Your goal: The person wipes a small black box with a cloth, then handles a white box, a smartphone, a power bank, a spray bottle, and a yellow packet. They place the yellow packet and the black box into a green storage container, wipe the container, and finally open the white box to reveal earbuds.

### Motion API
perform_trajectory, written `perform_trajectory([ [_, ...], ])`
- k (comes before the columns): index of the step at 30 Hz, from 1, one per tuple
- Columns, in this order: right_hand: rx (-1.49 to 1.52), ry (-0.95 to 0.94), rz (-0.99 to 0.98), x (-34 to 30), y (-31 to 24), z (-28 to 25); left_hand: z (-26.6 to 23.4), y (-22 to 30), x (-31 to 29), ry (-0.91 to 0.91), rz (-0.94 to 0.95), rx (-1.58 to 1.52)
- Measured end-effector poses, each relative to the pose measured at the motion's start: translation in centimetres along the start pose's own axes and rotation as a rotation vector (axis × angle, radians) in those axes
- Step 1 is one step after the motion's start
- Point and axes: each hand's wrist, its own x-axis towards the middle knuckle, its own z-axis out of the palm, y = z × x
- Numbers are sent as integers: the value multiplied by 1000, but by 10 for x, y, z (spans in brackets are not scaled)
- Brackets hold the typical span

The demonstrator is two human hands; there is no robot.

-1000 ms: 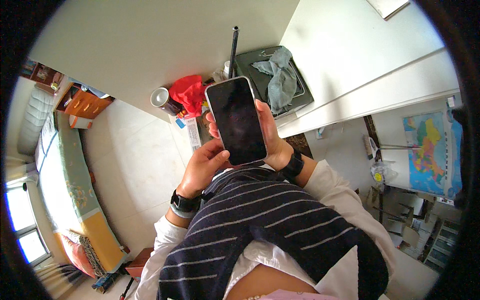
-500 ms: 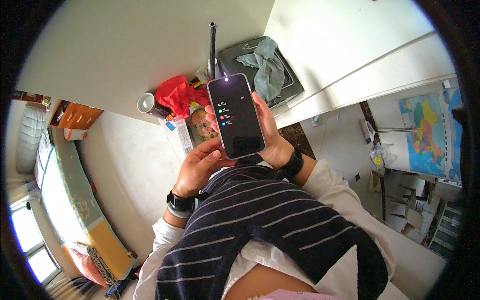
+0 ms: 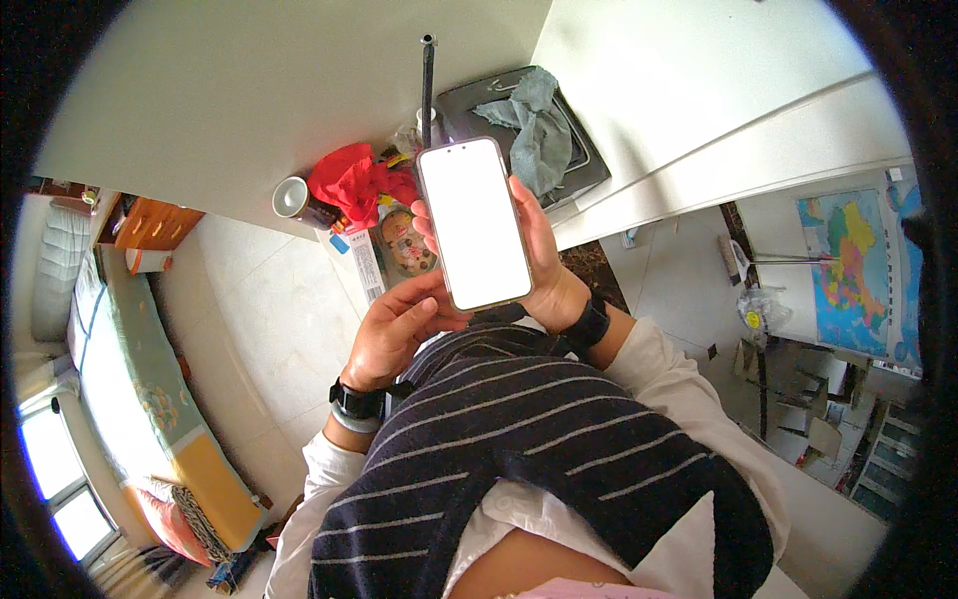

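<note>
A smartphone [image 3: 477, 225] in a transparent-edged case stands upright in front of my body, its screen glowing blank white. My right hand [image 3: 549, 275] grips it from the right, the thumb along that edge and fingertips showing past the left edge. At the lower left corner, my left hand [image 3: 404, 324] supports the phone with curled fingers partly tucked behind it; its thumb lies just outside the screen. Black bands circle both wrists.
Beyond the phone are a red plastic bag [image 3: 346, 185], a cup [image 3: 292, 199], a patterned round tin [image 3: 404, 240] and a grey cloth [image 3: 540, 140] on a black case [image 3: 589, 175]. A black rod [image 3: 427, 90] rises behind the phone. A bed [image 3: 150, 369] stands left; a map [image 3: 848, 265] hangs right.
The phone's screen has turned from a dark page with small coloured icons to plain white. Both hands keep nearly the same hold, with the phone slightly higher in view.
</note>
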Motion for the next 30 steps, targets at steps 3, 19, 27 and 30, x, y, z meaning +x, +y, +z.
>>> perform_trajectory([
  [3, 3, -7, 13, 1, 0, -1, 0, 0, -1, 9, -4, -5],
  [19, -7, -2, 18, 2, 3, -4, -3, -4, -3, 18, 23, -18],
  [27, -214, 32, 28, -14, -7, -6, -7, -3, -1, 11, -68, 57],
  [30, -269, 8, 137, -42, -29, -24, -9, 0, -4, 51, -89, 111],
])
